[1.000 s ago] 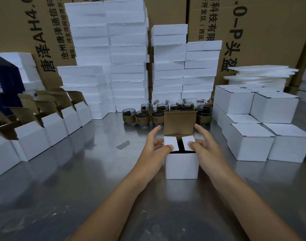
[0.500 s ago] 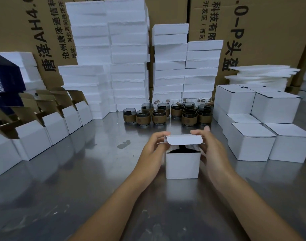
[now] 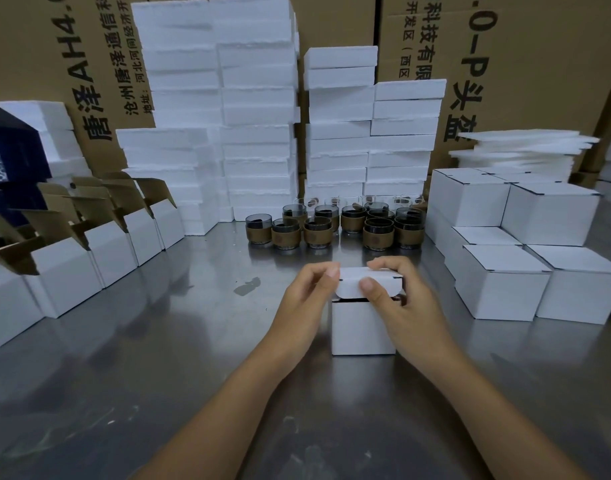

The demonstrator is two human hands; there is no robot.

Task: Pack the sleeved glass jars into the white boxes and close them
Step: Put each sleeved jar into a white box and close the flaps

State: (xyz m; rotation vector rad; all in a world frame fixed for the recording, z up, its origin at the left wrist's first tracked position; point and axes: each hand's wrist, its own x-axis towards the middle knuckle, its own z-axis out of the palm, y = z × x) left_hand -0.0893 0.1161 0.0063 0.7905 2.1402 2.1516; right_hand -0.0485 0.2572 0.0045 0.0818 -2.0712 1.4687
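White open boxes (image 3: 89, 261) with their brown flaps raised wait in a row at nine o'clock on the steel table (image 3: 158, 358). Nearer the middle, the left hand (image 3: 306, 299) curls thumb and forefinger onto the left corner of the lid (image 3: 354, 272) of the white box (image 3: 363, 329) standing dead centre. Its tuck flap (image 3: 349, 289) is folded down but hangs outside the front wall. A dark gap shows beneath it, and whatever is inside is hidden. At twelve o'clock, well beyond, the sleeved jars (image 3: 318, 230) stand clustered and unpacked. The right hand (image 3: 411, 306) grips the lid, fingers curled over its top and thumb pressed on the flap's face. Closed boxes (image 3: 501, 285) sit stacked at three o'clock. The step in hand looks like closing this one box; the next move likely calls for steering the flap's rounded edge inside the front wall and pressing the lid flat — without buckling the card.
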